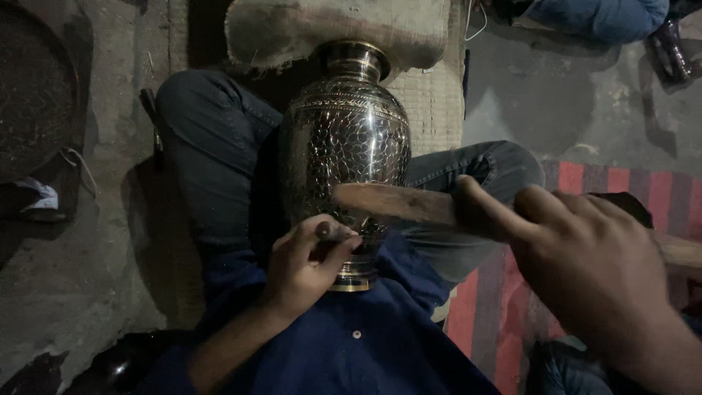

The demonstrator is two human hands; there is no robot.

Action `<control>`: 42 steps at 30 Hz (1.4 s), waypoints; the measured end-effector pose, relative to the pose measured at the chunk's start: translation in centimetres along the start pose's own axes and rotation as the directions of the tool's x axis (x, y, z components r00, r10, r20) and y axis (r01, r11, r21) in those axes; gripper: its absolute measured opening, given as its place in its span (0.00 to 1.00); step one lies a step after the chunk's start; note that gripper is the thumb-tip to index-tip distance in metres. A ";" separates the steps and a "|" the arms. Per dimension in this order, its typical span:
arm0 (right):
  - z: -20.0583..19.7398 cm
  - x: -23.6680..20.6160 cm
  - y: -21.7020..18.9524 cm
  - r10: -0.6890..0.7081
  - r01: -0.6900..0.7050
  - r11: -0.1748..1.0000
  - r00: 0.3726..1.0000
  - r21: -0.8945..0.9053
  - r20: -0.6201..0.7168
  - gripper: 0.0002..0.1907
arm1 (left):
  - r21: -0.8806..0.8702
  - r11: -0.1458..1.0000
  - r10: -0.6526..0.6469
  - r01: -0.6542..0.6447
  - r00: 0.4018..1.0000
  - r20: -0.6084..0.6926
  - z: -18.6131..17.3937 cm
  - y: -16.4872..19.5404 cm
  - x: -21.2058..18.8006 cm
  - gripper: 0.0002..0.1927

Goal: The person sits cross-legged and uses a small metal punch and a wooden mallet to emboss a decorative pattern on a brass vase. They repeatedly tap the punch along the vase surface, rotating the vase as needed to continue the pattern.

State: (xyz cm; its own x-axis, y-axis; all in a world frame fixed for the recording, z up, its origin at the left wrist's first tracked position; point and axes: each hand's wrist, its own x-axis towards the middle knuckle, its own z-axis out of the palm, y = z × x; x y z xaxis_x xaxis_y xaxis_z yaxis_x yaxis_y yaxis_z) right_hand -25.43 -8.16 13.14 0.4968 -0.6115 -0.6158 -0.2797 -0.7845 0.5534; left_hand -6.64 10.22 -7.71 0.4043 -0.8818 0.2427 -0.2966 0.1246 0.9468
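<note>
Now the vase (344, 139) lies across the person's lap, neck pointing away; the left hand (307, 260) pinches a small tool against its lower body, the right hand (592, 271) grips a wooden mallet (395, 201). A mistimed blow could hit the fingers (333, 245) or skid the tool, scarring the engraved surface; the round vase might also roll.

Dim workshop floor of bare, stained concrete (88, 278)

A red-and-grey striped mat (504, 307) covers the floor at right; a burlap cushion (292, 29) lies on a woven mat (435, 102) at top, and a dark round tray (33, 88) sits at left.

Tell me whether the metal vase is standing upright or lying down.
Lying down: the engraved vase rests along the person's lap, its neck pointing away, base against the shirt.
</note>
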 end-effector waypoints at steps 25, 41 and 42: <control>13.0 0.6 -0.8 0.358 0.047 -0.282 0.932 0.958 0.060 0.31 | 0.108 0.991 -0.121 0.081 0.886 0.448 -1.8 4.1 6.2 0.21; 23.9 -2.9 -15.7 0.559 0.431 -0.651 0.829 0.625 0.010 0.33 | 0.205 0.972 -0.234 0.115 0.551 0.801 -1.9 6.6 11.2 0.23; 24.0 -3.1 -15.8 0.607 0.541 -0.599 0.788 0.591 -0.106 0.36 | 0.225 0.966 -0.258 0.127 0.523 0.813 -1.9 6.5 11.2 0.23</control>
State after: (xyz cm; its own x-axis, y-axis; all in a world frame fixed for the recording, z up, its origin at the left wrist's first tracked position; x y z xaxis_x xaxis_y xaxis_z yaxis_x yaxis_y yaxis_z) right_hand -42.26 3.71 -7.15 0.3082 -0.9471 -0.0899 -0.0497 0.0783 -0.9957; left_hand -2.43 1.96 1.58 -0.4154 -0.8626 -0.2887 -0.4296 -0.0937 0.8982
